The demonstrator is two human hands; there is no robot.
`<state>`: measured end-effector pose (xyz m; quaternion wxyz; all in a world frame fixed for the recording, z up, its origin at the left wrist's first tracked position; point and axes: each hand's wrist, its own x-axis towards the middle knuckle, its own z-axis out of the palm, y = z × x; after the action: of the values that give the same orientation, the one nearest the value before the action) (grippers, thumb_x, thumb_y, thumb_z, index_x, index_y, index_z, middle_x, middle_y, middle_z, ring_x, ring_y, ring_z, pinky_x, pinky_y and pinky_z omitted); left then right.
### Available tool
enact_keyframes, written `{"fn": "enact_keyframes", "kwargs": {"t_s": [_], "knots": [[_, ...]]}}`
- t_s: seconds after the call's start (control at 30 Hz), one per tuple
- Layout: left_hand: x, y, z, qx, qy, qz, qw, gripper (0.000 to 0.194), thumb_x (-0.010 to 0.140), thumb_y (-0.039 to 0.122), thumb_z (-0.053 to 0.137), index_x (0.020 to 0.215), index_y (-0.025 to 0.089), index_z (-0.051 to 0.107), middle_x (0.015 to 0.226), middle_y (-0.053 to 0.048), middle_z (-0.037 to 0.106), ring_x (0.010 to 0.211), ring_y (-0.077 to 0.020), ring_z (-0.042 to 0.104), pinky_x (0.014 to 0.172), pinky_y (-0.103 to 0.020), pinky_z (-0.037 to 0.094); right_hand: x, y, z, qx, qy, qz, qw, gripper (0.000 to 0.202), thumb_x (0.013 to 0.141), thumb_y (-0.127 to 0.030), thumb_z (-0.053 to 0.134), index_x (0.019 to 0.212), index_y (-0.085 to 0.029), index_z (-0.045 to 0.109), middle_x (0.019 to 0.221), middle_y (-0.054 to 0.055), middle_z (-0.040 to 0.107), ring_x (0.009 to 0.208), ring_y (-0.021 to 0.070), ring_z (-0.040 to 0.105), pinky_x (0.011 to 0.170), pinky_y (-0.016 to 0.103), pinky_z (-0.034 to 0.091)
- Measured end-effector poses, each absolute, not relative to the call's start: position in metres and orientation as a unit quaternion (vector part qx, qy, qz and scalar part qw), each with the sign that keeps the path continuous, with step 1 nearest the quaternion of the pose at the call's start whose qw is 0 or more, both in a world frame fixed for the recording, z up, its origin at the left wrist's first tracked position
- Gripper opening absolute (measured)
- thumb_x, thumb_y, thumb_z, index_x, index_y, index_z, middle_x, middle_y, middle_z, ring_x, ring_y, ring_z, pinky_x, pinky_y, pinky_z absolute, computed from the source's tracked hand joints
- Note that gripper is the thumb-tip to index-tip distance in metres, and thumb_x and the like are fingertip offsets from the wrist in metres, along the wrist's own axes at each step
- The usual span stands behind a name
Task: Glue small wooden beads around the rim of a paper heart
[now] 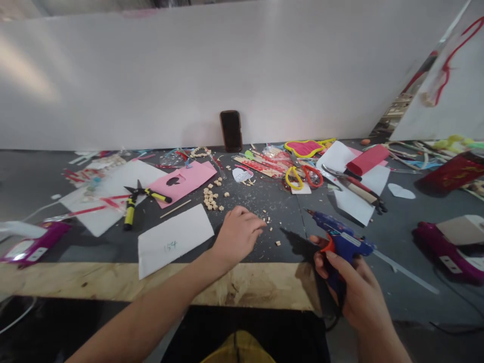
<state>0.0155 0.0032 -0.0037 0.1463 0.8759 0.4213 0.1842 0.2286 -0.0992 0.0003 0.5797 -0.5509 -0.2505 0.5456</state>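
Observation:
My right hand (351,287) is wrapped round the handle of a blue hot glue gun (342,237). A finger rests by its orange trigger, and the nozzle points up and left over the table. A clear glue stick (406,272) sticks out of its back. My left hand (240,234) is low over the dark tabletop with its fingers bent and pressed together; whatever is in them is hidden. Small pale wooden bits (278,243) lie scattered right of its fingertips. A cluster of knobbly beige pieces (210,198) lies just beyond this hand.
Left are a white cloth pouch (176,239), pink paper (185,181), yellow-black pliers (130,206) and a purple device (36,244). A phone (231,130) leans on the white partition (151,75). Scissors (302,177), white paper (355,201) and a red can (454,174) are right.

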Motion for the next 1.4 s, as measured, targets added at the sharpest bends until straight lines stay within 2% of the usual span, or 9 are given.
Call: {"fn": "enact_keyframes", "kwargs": {"t_s": [0.2,0.43,0.57,0.8,0.97,1.23,1.4], "knots": [[0.024,0.020,-0.007,0.890,0.413,0.136,0.138,0.017,0.086,0.027,0.054,0.096,0.025,0.068,0.096,-0.002,0.069,0.094,-0.0205,0.049,0.086,-0.035,0.036,0.225,-0.101,-0.006,-0.563,-0.308,0.514,0.569,0.032,0.073,-0.045,0.066,0.088,-0.016,0.066,0.061,0.001,0.058,0.053,0.0102,0.048,0.043,0.019,0.036],[0.035,0.021,-0.009,0.910,0.380,0.119,0.115,0.019,0.088,0.030,0.051,0.087,0.025,0.069,0.088,-0.002,0.068,0.090,-0.0199,0.050,0.082,-0.034,0.034,0.221,-0.104,-0.005,-0.585,-0.347,0.491,0.544,0.039,0.069,-0.048,0.070,0.088,-0.014,0.065,0.071,0.004,0.061,0.058,0.0127,0.051,0.051,0.023,0.043],[0.035,0.020,-0.006,0.909,0.382,0.121,0.114,0.020,0.088,0.029,0.050,0.082,0.024,0.068,0.086,-0.002,0.068,0.090,-0.0208,0.051,0.080,-0.034,0.035,0.222,-0.103,-0.003,-0.613,-0.371,0.474,0.512,0.044,0.068,-0.052,0.068,0.088,-0.013,0.065,0.070,0.004,0.061,0.058,0.0134,0.052,0.051,0.023,0.043],[0.032,0.000,0.005,0.822,0.425,0.255,0.281,0.014,0.085,0.025,0.055,0.081,0.023,0.069,0.088,0.001,0.070,0.089,-0.0171,0.057,0.084,-0.030,0.039,0.203,-0.121,0.007,-0.637,-0.404,0.426,0.499,0.038,0.078,-0.053,0.057,0.083,-0.017,0.065,0.060,0.001,0.059,0.055,0.0137,0.052,0.048,0.023,0.042],[0.029,-0.012,0.001,0.737,0.474,0.306,0.373,0.009,0.080,0.026,0.062,0.084,0.025,0.070,0.087,0.002,0.069,0.087,-0.0169,0.059,0.083,-0.028,0.041,0.193,-0.133,0.005,-0.633,-0.384,0.427,0.520,0.035,0.078,-0.052,0.058,0.086,-0.018,0.061,0.071,0.003,0.063,0.055,0.0125,0.054,0.050,0.024,0.044],[0.030,-0.016,-0.001,0.704,0.487,0.316,0.408,0.009,0.078,0.026,0.063,0.082,0.023,0.071,0.083,0.001,0.068,0.083,-0.0168,0.059,0.080,-0.027,0.042,0.196,-0.136,0.000,-0.631,-0.383,0.444,0.508,0.040,0.079,-0.057,0.055,0.080,-0.017,0.058,0.066,0.003,0.061,0.053,0.0123,0.053,0.047,0.023,0.044],[0.029,-0.017,-0.002,0.707,0.476,0.323,0.411,0.009,0.078,0.027,0.063,0.082,0.023,0.070,0.083,0.001,0.068,0.083,-0.0169,0.059,0.079,-0.027,0.043,0.195,-0.135,0.001,-0.627,-0.384,0.445,0.511,0.039,0.078,-0.056,0.056,0.084,-0.018,0.057,0.065,0.002,0.059,0.052,0.0124,0.051,0.046,0.024,0.043]]}}
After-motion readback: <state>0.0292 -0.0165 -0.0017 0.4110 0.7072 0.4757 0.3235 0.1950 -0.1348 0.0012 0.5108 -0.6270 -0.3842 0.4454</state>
